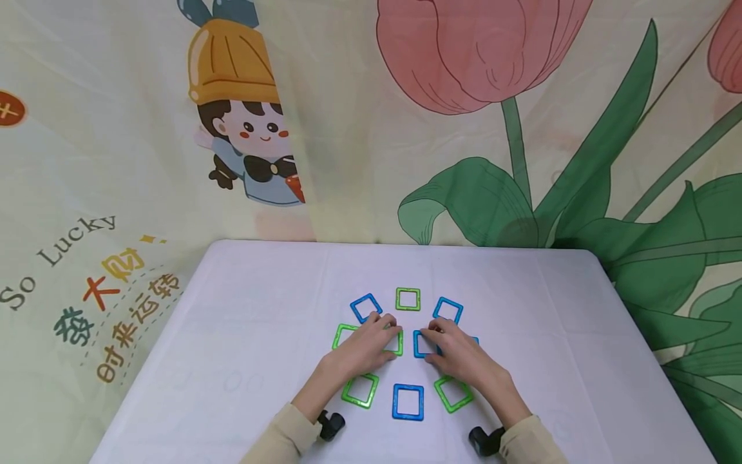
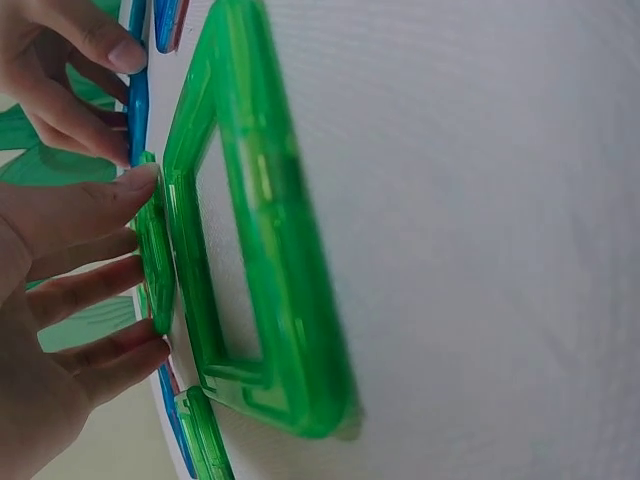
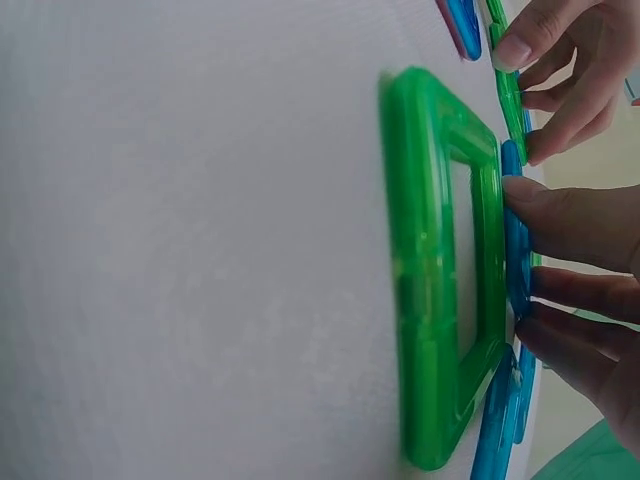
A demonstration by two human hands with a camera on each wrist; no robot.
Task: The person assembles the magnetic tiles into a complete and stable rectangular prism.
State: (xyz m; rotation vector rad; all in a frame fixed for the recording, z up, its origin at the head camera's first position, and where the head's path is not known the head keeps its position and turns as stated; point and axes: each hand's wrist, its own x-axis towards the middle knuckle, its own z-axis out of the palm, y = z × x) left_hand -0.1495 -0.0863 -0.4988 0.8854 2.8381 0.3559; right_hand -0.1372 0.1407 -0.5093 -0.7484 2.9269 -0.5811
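In the head view, my left hand (image 1: pixel 366 343) holds a green square magnetic tile (image 1: pixel 400 343) left of the middle, thumb and fingers at opposite edges. My right hand (image 1: pixel 458 351) grips a blue square magnetic tile (image 1: pixel 416 345) beside it in the same way. A narrow gap separates these two tiles, which lie low at the tabletop. The left wrist view shows the thumb and fingertips on the held green tile's rim, partly behind a nearer green tile (image 2: pixel 290 230). From the right wrist, another green tile (image 3: pixel 415 300) stands in front of the held blue one.
Other hollow square tiles ring the hands: a green one (image 1: pixel 408 290) at the back, a blue one (image 1: pixel 408 417) in front, and several more at the sides. All lie on a white-covered table (image 1: pixel 261 290). A printed cloth (image 1: pixel 342 129) hangs behind it.
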